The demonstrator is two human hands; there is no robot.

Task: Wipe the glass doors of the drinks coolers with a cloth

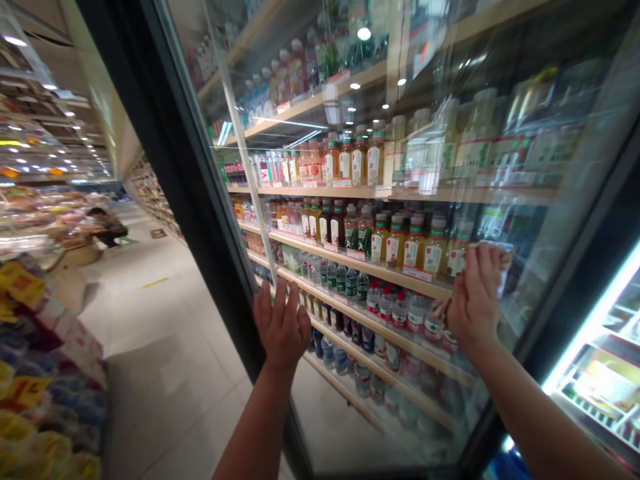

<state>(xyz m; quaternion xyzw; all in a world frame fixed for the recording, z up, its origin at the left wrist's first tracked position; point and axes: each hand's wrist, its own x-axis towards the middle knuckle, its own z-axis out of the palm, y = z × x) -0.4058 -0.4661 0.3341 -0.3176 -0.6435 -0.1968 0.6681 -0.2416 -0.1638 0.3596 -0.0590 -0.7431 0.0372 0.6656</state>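
A glass cooler door (410,167) in a black frame fills the middle of the head view. My left hand (281,327) lies flat on the glass near the door's left edge, fingers stretched out and apart. Pressed against the glass further right, my right hand (475,300) is closed on a light-coloured cloth (493,257). Behind the glass, wooden shelves (350,263) carry rows of drink bottles (395,243) with red, green and white caps.
An aisle of pale floor tiles (165,347) runs off to the left. A display of yellow and blue packets (35,387) stands at the lower left. A person (103,223) bends over goods far down the aisle. A lit cooler interior (605,373) shows at the lower right.
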